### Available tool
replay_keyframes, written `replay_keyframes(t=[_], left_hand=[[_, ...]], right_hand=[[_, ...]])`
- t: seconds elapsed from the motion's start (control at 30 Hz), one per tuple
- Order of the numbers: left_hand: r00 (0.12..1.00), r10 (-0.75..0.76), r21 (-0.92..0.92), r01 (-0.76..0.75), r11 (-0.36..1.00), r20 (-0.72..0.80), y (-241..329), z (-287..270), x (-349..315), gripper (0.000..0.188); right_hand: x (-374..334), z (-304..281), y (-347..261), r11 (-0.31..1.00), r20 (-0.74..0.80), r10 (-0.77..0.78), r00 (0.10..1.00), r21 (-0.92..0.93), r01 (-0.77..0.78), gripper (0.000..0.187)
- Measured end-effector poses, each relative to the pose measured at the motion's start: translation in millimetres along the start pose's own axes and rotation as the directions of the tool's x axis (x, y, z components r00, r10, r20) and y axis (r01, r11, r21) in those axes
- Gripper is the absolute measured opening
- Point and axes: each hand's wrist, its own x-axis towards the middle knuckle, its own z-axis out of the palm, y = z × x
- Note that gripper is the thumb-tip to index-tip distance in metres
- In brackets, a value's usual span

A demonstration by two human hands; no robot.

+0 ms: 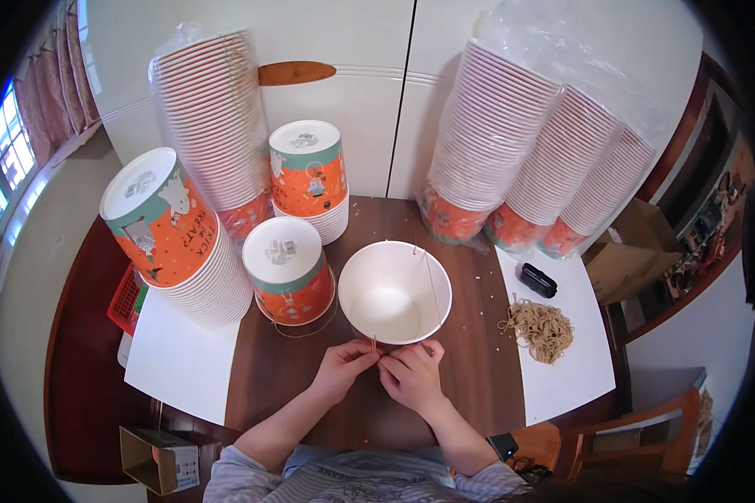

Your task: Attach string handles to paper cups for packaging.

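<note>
Left hand (pixel 346 370) pinched a thin cord (pixel 375 339) at the near rim of the paper bucket (pixel 392 303), which sat mouth-up on the brown table (pixel 377 427). Right hand (pixel 413 374) curled close beside it; I couldn't tell what it gripped. My forearms (pixel 287 429) slanted inward.

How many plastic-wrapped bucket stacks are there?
4: a back-left stack, then at right, an inner stack, middle stack and outer stack. Others may hide behind.

Six stacks (pixel 497 126) (four bagged); two single buckets (pixel 395 293); two hands (pixel 341 370); one string heap (pixel 543 330).
</note>
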Motion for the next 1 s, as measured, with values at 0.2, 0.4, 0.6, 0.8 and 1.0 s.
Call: replay_keyframes(t=[0.2, 0.4, 0.6, 0.8, 1.0], left_hand=[[0.998, -0.064, -0.066, 0.065, 0.996, 0.025, 3, -4, 0, 0.011], [0.998, -0.010, 0.045, 0.007, 0.999, 0.055, 11, 0, -1, 0.008], [0.989, -0.123, -0.138, 0.111, 0.984, -0.080, 14, -5, -1, 0.008], [0.970, 0.025, -0.073, -0.044, 0.996, -0.240, 21, 5, 1, 0.008], [0.938, 0.243, 0.327, -0.155, 0.932, -0.247, 19, 7, 6, 0.011]], right_hand=[[-5, 4, -2, 0.997, 0.001, 0.001, 1.000, -0.071, -0.001, 0.015], [-7, 5, -4, 0.996, 0.008, -0.010, 1.000, -0.087, 0.010, 0.017], [-9, 5, -10, 0.985, 0.064, -0.116, 0.991, -0.119, 0.122, 0.018], [-8, 1, -9, 0.980, 0.074, -0.169, 0.983, -0.097, 0.175, 0.018], [-9, 2, -5, 0.990, 0.054, -0.103, 0.993, -0.093, 0.107, 0.015]])
